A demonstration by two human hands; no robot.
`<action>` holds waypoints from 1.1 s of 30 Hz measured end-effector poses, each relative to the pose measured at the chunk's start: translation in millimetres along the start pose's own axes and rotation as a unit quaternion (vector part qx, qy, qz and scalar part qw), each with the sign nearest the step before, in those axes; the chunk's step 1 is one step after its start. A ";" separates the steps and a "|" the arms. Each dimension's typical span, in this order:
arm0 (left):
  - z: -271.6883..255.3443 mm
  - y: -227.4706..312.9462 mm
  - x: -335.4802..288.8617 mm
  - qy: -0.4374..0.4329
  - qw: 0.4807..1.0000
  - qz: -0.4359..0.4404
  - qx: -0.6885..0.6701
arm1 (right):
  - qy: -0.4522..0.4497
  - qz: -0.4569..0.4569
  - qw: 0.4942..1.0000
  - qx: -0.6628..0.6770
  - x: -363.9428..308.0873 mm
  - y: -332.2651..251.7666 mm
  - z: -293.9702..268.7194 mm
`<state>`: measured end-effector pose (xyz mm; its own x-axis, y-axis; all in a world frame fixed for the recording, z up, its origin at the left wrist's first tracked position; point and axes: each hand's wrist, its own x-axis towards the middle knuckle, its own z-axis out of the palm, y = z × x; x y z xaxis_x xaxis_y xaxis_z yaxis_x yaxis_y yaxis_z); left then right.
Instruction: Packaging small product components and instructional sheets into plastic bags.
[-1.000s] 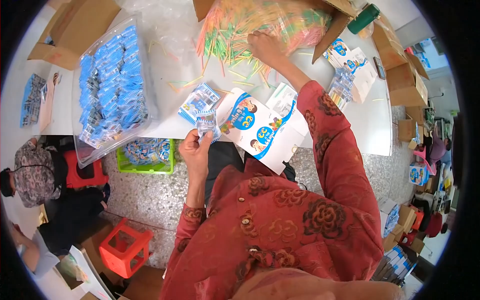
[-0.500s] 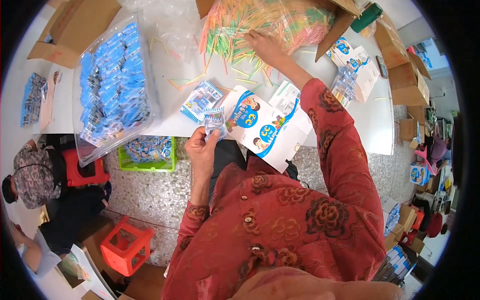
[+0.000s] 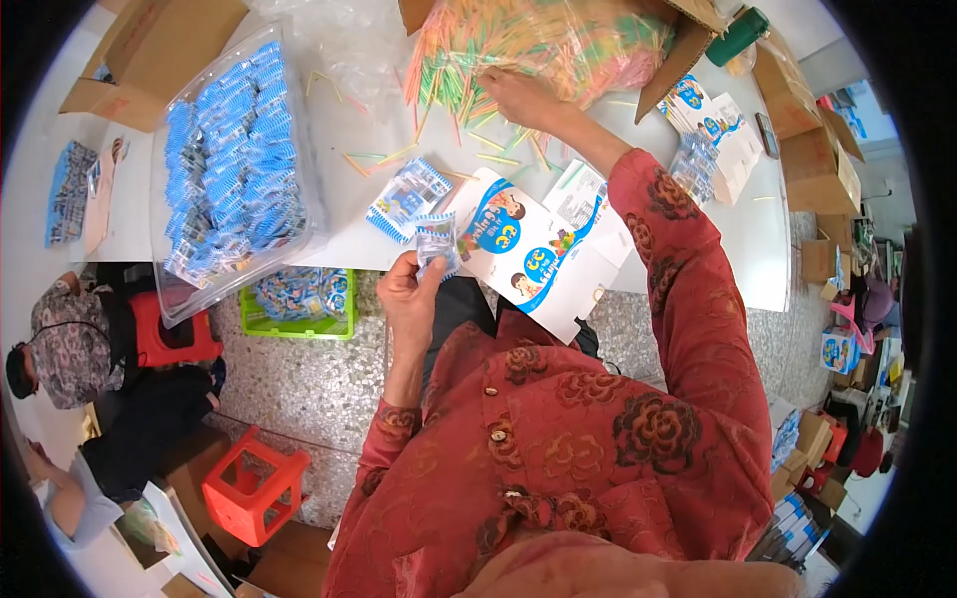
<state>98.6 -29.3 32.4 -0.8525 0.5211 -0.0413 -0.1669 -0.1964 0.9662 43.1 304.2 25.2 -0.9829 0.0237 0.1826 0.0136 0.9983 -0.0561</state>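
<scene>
On white table: straws, sachets (speckled floor below).

Just off centre toward one o'clock, large rounded yellow lettering with smaller white characters sits tilted in blue ovals on a flat white carton, and a white panel beyond it carries dark print too fine to read. Toward eleven o'clock, the blue-edged packet and the small sachet bear tiny marks, illegible at this size. Similar blue lettered ovals show on the folded cartons at two o'clock, and on a small white box just past three o'clock
</scene>
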 end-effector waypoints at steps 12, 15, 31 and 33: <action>7.3 3.0 -3.0 0.000 1.000 -0.009 -0.022 | -0.023 -0.054 0.982 -0.180 -2.7 -39.5 1.6; 5.8 -0.9 -5.3 0.006 1.000 -0.010 -0.015 | 0.003 -0.080 0.976 -0.200 -4.8 -36.6 6.3; 7.6 7.1 -4.8 -0.002 1.000 -0.010 -0.010 | -0.016 0.254 0.871 0.419 -43.6 -2.8 -57.5; 9.7 9.1 -4.0 -0.007 1.000 0.005 0.001 | 0.021 0.251 0.829 0.499 -61.3 -2.8 -42.5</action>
<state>105.4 -25.1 43.8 -0.8474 0.5302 -0.0283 -0.1574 -0.2001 0.9671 111.2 302.2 55.8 -0.8921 0.4452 -0.0767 0.2390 0.3212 -0.9163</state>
